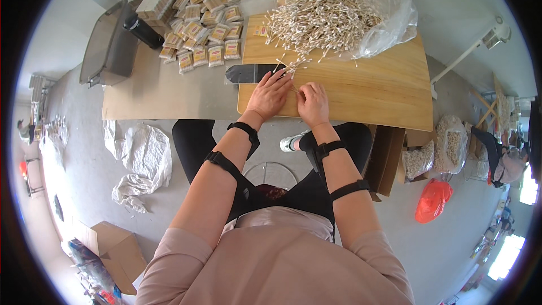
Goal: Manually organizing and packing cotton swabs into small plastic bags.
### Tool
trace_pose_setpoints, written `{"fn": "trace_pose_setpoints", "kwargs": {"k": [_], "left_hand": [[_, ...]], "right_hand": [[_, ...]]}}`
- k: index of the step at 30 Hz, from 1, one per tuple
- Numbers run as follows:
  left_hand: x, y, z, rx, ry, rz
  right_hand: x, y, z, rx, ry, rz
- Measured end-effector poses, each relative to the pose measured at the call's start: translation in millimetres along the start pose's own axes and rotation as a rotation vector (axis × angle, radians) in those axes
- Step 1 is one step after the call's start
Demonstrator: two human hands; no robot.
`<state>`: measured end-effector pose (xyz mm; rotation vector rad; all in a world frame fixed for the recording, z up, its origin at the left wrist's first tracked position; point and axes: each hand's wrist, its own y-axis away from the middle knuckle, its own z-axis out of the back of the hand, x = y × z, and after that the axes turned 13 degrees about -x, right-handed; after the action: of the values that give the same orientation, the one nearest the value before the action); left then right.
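Note:
My left hand [270, 97] rests palm down with its fingers stretched out, over the right end of a flat dark strip [244, 73] and beside a few loose cotton swabs [292, 64]. The strip has a rounded left end and lies across the left edge of the wooden board [361, 93]. Just to the right, my right hand [312, 104] is closed in a pinch above the board, with a thin swab stick at its fingertips. Beyond both hands rises a large heap of cotton swabs [327, 14], partly spread on a clear plastic bag [389, 31].
Many small packed swab packets [200, 34] lie at the far left, near a dark cylinder [143, 31] and a grey plastic bin [111, 45]. A white lamp arm [466, 56] stands at the right. Below are cardboard boxes [389, 158], a red bag [433, 200] and white sacking [144, 155].

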<state>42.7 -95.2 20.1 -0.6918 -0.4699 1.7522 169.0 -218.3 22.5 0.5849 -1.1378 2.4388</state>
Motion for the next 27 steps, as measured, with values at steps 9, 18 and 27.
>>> {"fn": "trace_pose_setpoints", "kwargs": {"k": [9,18,27], "left_hand": [[0,7,1,0.0,0.061,0.048],[-5,11,4,-0.052,0.127,0.205],[-4,10,10,-0.084,0.177,0.198]], "right_hand": [[5,3,1,0.077,0.077,0.113],[2,0,1,0.026,0.043,0.075],[-3,-18,-15,0.051,-0.058,-0.092]]}}
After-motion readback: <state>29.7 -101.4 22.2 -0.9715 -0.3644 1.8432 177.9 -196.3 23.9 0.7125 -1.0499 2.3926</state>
